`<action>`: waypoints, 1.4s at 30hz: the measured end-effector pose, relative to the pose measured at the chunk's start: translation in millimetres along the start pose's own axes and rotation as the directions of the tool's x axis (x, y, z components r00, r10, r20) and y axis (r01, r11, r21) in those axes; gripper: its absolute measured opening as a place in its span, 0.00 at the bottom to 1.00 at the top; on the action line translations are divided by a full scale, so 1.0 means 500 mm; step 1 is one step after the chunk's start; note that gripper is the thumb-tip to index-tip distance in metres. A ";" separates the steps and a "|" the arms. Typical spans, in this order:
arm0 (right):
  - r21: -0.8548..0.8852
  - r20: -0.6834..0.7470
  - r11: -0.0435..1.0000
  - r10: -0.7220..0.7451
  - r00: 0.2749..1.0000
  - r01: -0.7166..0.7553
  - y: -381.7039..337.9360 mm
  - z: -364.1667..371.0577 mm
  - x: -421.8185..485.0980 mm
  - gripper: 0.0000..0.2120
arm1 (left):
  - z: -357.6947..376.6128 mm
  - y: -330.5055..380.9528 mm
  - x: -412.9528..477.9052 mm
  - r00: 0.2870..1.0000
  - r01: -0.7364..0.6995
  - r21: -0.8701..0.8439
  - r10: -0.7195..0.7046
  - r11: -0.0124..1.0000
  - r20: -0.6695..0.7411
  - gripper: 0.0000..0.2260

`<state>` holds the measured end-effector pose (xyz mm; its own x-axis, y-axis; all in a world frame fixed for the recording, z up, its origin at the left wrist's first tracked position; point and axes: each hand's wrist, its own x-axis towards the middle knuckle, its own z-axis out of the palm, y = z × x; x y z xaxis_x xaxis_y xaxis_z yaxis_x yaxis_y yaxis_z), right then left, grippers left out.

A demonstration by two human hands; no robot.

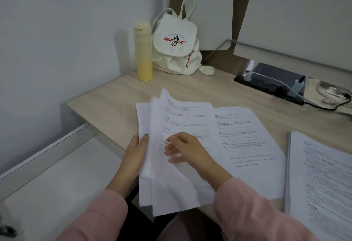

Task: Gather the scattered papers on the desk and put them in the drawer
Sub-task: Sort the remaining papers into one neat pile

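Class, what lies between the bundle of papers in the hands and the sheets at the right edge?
In the head view, a printed page lies flat on the desk between the bundle and the right-edge sheets.

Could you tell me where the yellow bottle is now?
Head view: the tall yellow bottle stands upright far left on the wooden desk, beside the white canvas backpack.

Saw white papers with black print, one loose bunch tipped up at its left. Saw more sheets flat on the desk beside it.
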<state>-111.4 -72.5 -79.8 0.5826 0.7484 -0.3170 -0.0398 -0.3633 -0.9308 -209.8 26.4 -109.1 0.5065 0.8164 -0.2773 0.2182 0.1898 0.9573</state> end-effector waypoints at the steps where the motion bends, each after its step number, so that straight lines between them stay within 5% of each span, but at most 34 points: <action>1: 0.013 0.023 1.000 -0.003 1.000 0.003 0.000 -0.006 0.003 0.08 | -0.001 0.002 -0.001 1.000 0.010 -0.008 -0.009 1.000 0.006 0.16; 4: -0.311 -0.185 0.947 -0.147 0.972 0.084 0.023 -0.075 0.026 0.09 | -0.003 0.004 -0.003 0.999 0.029 -0.060 -0.027 0.998 0.044 0.14; 8: -0.514 -0.429 0.842 -0.086 0.899 -0.165 0.068 -0.194 0.033 0.16 | -0.004 -0.006 0.000 0.998 0.001 -0.042 0.002 0.999 0.068 0.10; 13: -0.554 -0.125 0.832 -0.118 0.985 0.030 0.084 -0.218 0.003 0.16 | -0.007 -0.007 0.005 0.996 0.016 -0.009 -0.016 1.000 0.084 0.09; 15: -0.515 -0.135 0.857 -0.113 0.984 0.028 0.079 -0.236 0.002 0.15 | -0.009 -0.007 0.004 0.997 0.021 0.009 -0.022 1.000 0.074 0.10; 20: -0.497 -0.576 0.796 -0.004 0.817 -0.346 0.092 -0.353 0.022 0.28 | -0.007 -0.010 0.006 0.998 0.007 0.064 -0.012 0.998 0.070 0.14; 24: -0.476 -0.645 0.707 0.124 0.754 -0.523 0.104 -0.401 0.026 0.38 | -0.007 -0.008 0.005 0.998 0.014 0.065 -0.018 0.998 0.067 0.16; 28: -0.468 -0.635 0.711 0.144 0.759 -0.525 0.092 -0.406 0.041 0.38 | -0.007 -0.005 -0.001 0.997 0.021 0.026 -0.023 0.999 0.080 0.13; 31: -0.404 -0.598 0.779 0.173 0.783 -0.480 0.089 -0.397 0.047 0.23 | -0.009 -0.011 0.003 0.997 0.007 0.000 -0.007 1.000 0.077 0.11; 34: -0.466 -0.555 0.808 0.049 0.830 -0.359 0.079 -0.372 0.041 0.07 | -0.009 -0.018 0.011 0.998 -0.010 0.024 0.008 1.000 0.066 0.10; 42: -0.558 -0.542 0.826 -0.293 0.787 -0.077 -0.011 -0.322 0.016 0.07 | -0.003 -0.018 0.010 0.998 -0.048 0.045 0.047 0.998 0.032 0.14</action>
<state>24.0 -153.9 -47.7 0.9105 0.3951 0.1219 0.3757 -0.6674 -0.6430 -210.5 29.8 -119.2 0.5430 0.8063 -0.2345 0.2305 0.1255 0.9650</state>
